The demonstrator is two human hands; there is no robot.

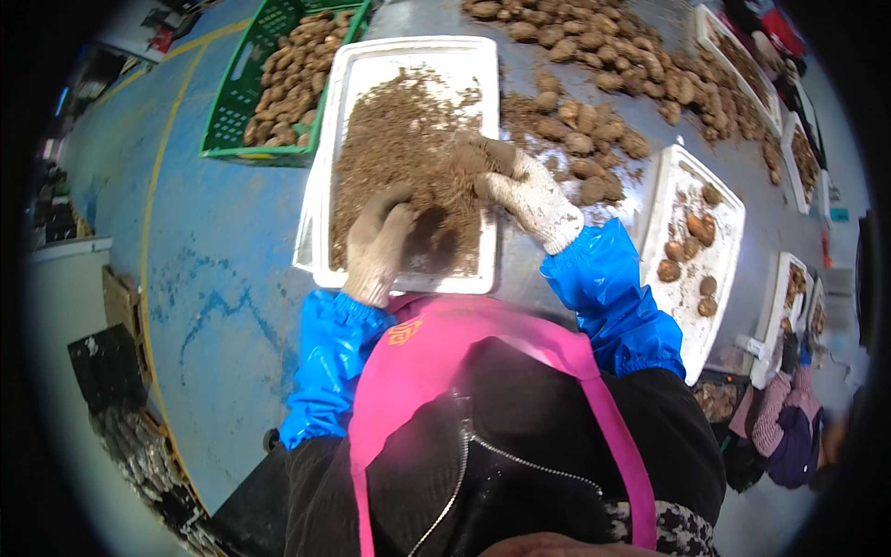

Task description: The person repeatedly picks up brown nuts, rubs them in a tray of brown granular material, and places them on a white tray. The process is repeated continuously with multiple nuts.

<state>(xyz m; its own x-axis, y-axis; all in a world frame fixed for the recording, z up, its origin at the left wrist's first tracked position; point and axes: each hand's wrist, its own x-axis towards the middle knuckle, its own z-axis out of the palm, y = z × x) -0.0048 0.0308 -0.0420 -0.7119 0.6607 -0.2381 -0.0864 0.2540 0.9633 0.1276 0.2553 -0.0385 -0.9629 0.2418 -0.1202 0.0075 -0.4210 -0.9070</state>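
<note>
A white rectangular tray (493, 111) lies before me, strewn with loose brown fibres and soil (390, 130). My right hand (529, 190), in a dirty white knit glove, is closed at the tray's right side on a brown fibrous tuber (464, 176). Its fingers and the dirt partly hide that tuber. My left hand (379, 243), gloved the same way, hovers over the tray's lower left part. Its fingers are slightly bent, with the thumb apart, and I see nothing held in them. Blue sleeve covers reach over both forearms.
A green crate (223, 121) of brown tubers stands at the upper left. More tubers (594, 139) are heaped on the metal table beyond my right hand. At right, another white tray (682, 325) holds several tubers. A person (784, 418) is at the far right.
</note>
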